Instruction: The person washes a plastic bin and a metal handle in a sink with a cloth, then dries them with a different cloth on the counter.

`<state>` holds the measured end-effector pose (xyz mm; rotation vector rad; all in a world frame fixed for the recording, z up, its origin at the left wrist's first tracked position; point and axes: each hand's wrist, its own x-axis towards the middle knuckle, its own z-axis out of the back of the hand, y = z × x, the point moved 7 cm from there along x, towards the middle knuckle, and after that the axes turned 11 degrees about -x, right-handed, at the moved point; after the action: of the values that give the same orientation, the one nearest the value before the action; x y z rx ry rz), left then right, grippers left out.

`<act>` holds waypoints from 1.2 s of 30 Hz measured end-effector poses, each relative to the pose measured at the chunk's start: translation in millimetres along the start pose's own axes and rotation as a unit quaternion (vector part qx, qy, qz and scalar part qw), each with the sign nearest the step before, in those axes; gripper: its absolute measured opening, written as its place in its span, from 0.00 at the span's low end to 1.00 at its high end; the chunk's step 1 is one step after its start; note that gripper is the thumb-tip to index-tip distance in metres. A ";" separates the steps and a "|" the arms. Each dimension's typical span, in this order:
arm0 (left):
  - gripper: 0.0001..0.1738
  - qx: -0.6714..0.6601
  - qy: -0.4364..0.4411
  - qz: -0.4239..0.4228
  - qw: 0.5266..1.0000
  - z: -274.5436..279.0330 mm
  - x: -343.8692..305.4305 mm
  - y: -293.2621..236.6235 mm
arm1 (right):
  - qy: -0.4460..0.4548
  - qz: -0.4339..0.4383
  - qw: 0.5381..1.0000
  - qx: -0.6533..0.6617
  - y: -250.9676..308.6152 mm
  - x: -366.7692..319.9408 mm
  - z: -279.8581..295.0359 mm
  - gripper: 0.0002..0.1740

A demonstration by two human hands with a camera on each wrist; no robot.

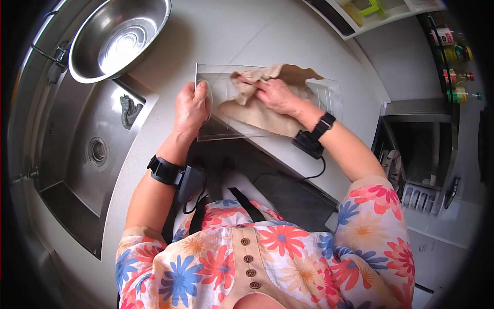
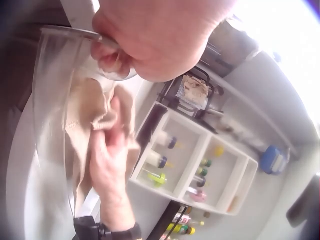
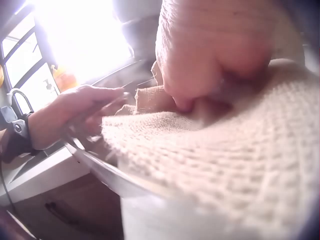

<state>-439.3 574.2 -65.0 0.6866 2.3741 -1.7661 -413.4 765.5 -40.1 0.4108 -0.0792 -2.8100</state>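
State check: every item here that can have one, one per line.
Clear bin: open-topped, overhanging counter edge
Beige cloth: crumpled, partly inside bin
Left hand: gripping bin's end
Right hand: gripping cloth
Metal bowl: uncovered, partly over sink
Sink: no standing water visible
Drain: uncovered
Dark cloth: crumpled, at sink's edge

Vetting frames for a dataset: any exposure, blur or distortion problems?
Head: fisheye bending, black rounded corners, white glare inside the steel bowl. Left wrist: upper right blown out; right hand soft, possibly motion blur. Right wrist: window blown out, haze around it; cloth soft and pale close to the lens.
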 end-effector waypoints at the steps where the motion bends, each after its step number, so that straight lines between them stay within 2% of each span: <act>1: 0.18 -0.011 0.013 -0.002 1.000 -0.6 -0.1 -1.0 | -0.012 -0.013 1.000 0.000 -20.9 -16.5 1.8 0.27; 2: 0.19 -0.033 0.010 0.000 0.999 -1.1 -0.5 -1.2 | -0.027 -0.029 0.998 0.044 -38.6 -33.2 6.6 0.27; 3: 0.19 -0.034 0.008 -0.002 0.999 -0.5 -0.3 -1.3 | -0.081 -0.030 0.995 0.041 -53.1 -47.1 12.9 0.27; 5: 0.16 -0.031 0.002 0.010 0.999 2.4 0.8 1.6 | -0.098 -0.083 0.989 0.076 -84.4 -67.9 14.2 0.23; 6: 0.16 -0.024 0.008 0.005 1.000 2.6 0.9 0.2 | -0.100 -0.083 0.989 0.076 -96.0 -77.3 15.0 0.23; 8: 0.16 -0.018 0.005 0.004 1.000 5.1 2.6 1.3 | -0.108 -0.148 0.981 0.056 -128.4 -92.3 20.6 0.17; 9: 0.16 -0.011 0.002 0.004 1.000 3.3 1.5 0.8 | -0.085 -0.189 0.978 0.040 -139.2 -95.0 27.3 0.13; 11: 0.16 0.000 -0.005 -0.006 1.000 1.6 -1.2 -4.1 | -0.104 -0.220 0.966 0.091 -150.3 -91.0 42.9 0.13; 13: 0.17 0.026 0.009 -0.006 1.000 -1.0 -2.9 -4.4 | -0.214 -0.169 0.942 0.194 -120.6 -65.2 76.1 0.12; 15: 0.17 0.023 0.004 -0.005 1.000 8.9 2.7 -0.9 | -0.223 -0.056 0.947 0.223 -54.3 -18.8 103.4 0.12; 17: 0.17 0.023 0.001 -0.011 1.000 6.9 3.4 -2.1 | -0.241 0.054 0.950 0.194 -1.0 28.0 96.5 0.17; 19: 0.17 0.008 -0.022 0.013 1.000 7.4 1.2 -1.2 | -0.184 0.080 0.963 0.178 45.3 67.8 73.4 0.16; 21: 0.17 0.002 -0.028 0.010 1.000 7.9 0.0 -1.8 | -0.108 0.101 0.987 0.066 70.1 101.8 38.7 0.10; 25: 0.17 -0.051 -0.032 0.007 0.998 9.4 -4.8 1.0 | -0.078 0.083 0.993 0.014 62.2 108.8 25.2 0.09; 29: 0.15 -0.039 -0.024 -0.015 0.999 14.5 -10.0 4.6 | -0.043 0.102 0.993 -0.045 38.2 88.5 24.5 0.13; 32: 0.15 -0.033 -0.021 -0.047 0.998 2.5 -20.7 -4.2 | -0.057 0.095 0.993 -0.047 9.5 54.4 33.9 0.14; 36: 0.14 -0.034 -0.034 -0.076 0.996 -4.7 -34.4 -21.4 | -0.140 0.107 0.980 -0.091 -16.3 10.6 59.2 0.11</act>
<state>-416.5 563.8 -32.8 0.4416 2.4866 -1.7246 -444.8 778.5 12.1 -0.0372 0.0696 -2.6141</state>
